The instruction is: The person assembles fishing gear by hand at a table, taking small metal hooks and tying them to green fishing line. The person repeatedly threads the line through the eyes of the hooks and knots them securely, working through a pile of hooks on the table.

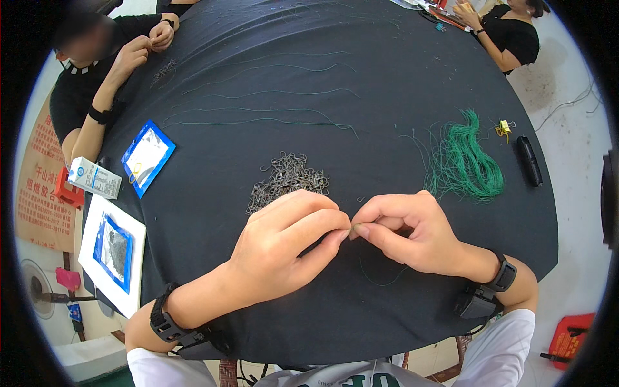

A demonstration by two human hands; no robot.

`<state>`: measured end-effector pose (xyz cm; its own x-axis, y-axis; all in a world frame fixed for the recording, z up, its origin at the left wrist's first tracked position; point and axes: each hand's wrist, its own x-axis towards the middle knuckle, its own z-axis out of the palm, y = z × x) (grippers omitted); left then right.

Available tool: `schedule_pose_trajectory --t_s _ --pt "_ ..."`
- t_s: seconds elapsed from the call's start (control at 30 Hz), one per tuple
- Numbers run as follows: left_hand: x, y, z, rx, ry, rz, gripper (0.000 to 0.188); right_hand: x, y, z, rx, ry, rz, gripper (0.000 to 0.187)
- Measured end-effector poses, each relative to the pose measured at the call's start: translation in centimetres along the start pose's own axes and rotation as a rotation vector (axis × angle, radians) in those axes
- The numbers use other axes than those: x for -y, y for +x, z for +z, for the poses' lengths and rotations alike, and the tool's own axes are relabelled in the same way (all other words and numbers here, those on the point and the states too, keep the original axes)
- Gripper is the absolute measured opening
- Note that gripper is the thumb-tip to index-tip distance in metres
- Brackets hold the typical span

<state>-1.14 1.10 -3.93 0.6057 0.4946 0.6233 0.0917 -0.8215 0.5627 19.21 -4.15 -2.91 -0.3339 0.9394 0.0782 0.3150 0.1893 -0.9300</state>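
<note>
Left hand (284,240) and right hand (422,233) are pinched closed, fingertips meeting, contents unclear; heaped hooks (290,177) are partly hidden beyond, green thread (472,166) bundled at right.

The left hand (290,240) and right hand (412,233) meet at pinched fingertips (362,230), forearms (209,293) slanting inward from below.

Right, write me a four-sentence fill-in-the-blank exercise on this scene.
The left hand and right hand meet at their ____.
The pile of fishhooks lies to the ____ of the thread bundle.
That thread bundle is coloured ____.
The packet on the white panel has a ____ border.

Missing words: fingertips; left; green; blue.
</note>
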Motion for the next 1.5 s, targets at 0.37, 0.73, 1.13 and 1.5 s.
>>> schedule_pose_trajectory --t_s 0.37,0.73,1.13,1.5 --pt "-0.02 -0.25 -0.02 0.014 -0.053 -0.069 0.015 0.09 -0.03 0.22 -0.013 0.063 0.037 0.009" --pt "0.04 -0.25 0.02 0.005 -0.062 -0.082 0.013 0.02 -0.05 0.26 -0.029 0.056 0.052 0.011" --pt "-0.09 -0.26 0.0 0.001 -0.065 -0.103 0.015 0.15 -0.07 0.18 -0.002 0.078 0.071 0.01" --pt "0.12 -0.04 0.19 -0.034 0.063 0.132 0.019 0.56 0.06 -0.14 0.084 0.389 0.25 0.013"
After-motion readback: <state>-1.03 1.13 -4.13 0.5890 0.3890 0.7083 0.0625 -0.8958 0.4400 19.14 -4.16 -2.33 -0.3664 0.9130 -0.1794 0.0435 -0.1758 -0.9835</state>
